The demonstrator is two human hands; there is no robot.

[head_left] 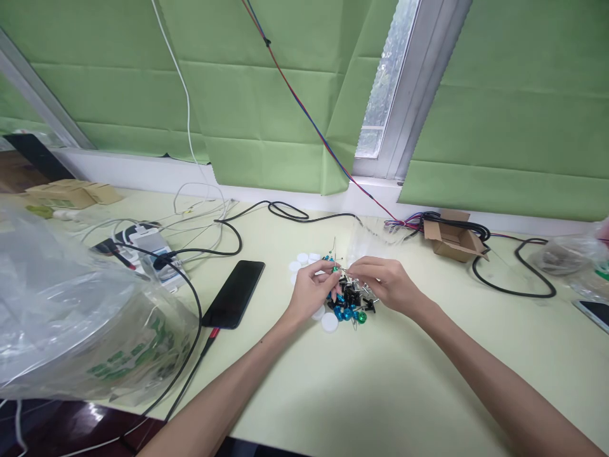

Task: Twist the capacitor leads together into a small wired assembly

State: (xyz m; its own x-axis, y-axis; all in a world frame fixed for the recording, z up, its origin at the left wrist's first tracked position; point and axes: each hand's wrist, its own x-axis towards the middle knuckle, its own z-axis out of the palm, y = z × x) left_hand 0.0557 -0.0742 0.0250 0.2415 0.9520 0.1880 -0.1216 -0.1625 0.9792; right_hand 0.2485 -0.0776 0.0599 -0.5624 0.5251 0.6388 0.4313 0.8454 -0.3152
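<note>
My left hand [311, 289] is closed, its thumb and fingers pinching a small green bead-like part [335, 269] with a thin metal pin standing up from it. Close beside it, my right hand [386, 279] pinches with its fingertips; a thin silvery bit shows there, too small to name. Under and between both hands lies a pile of small black parts [352, 295] and thin metal pieces. Several shiny blue balls [347, 313] and a green ball [362, 317] lie at its near side. White round discs [330, 322] are at the pile's left, partly hidden by my left hand.
A black phone [234, 295] lies left of my hands. Further left are a large clear plastic bag [95, 317] and a white power strip [157, 254] with tangled cables. An open cardboard box [454, 241] stands back right, near black cables. Another phone [594, 314] lies far right.
</note>
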